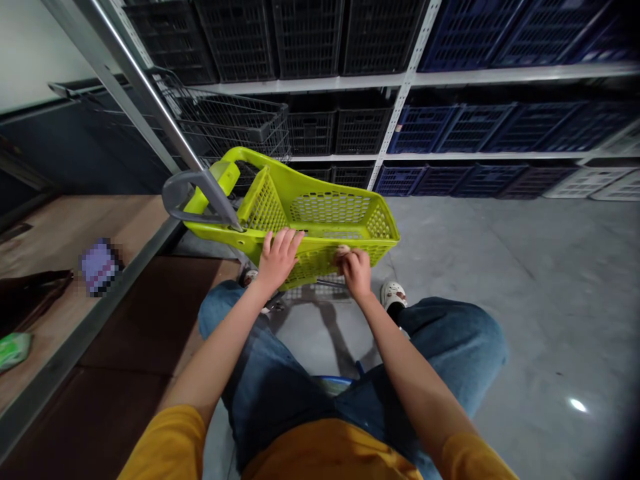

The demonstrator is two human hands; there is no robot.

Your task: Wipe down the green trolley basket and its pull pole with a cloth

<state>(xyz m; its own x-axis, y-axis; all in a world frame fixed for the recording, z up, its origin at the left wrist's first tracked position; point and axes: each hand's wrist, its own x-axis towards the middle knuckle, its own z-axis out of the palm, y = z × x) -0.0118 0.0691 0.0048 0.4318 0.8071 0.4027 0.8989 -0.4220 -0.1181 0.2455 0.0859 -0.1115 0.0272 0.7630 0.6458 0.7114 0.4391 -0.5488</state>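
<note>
A yellow-green plastic shopping cart (320,183) stands in front of my knees, its basket sides pierced with many holes. Across the near rim lies my left hand (280,259), its fingers stretched out flat and touching the plastic. My right hand (357,272) is closed at the near outer side of the basket, toward its right end. Between its fingers shows a small beige-brown thing (343,251), perhaps a crumpled cloth; its kind is not clear. A grey handle piece (183,197) sits at the cart's left end.
Behind the cart, shelves hold black crates (310,37) and blue crates (423,127). A dark wire cart (235,117) stands at the back left. To the left are a wooden bench top (135,213) and a slanting metal pole (145,80). Grey floor (480,260) extends to the right.
</note>
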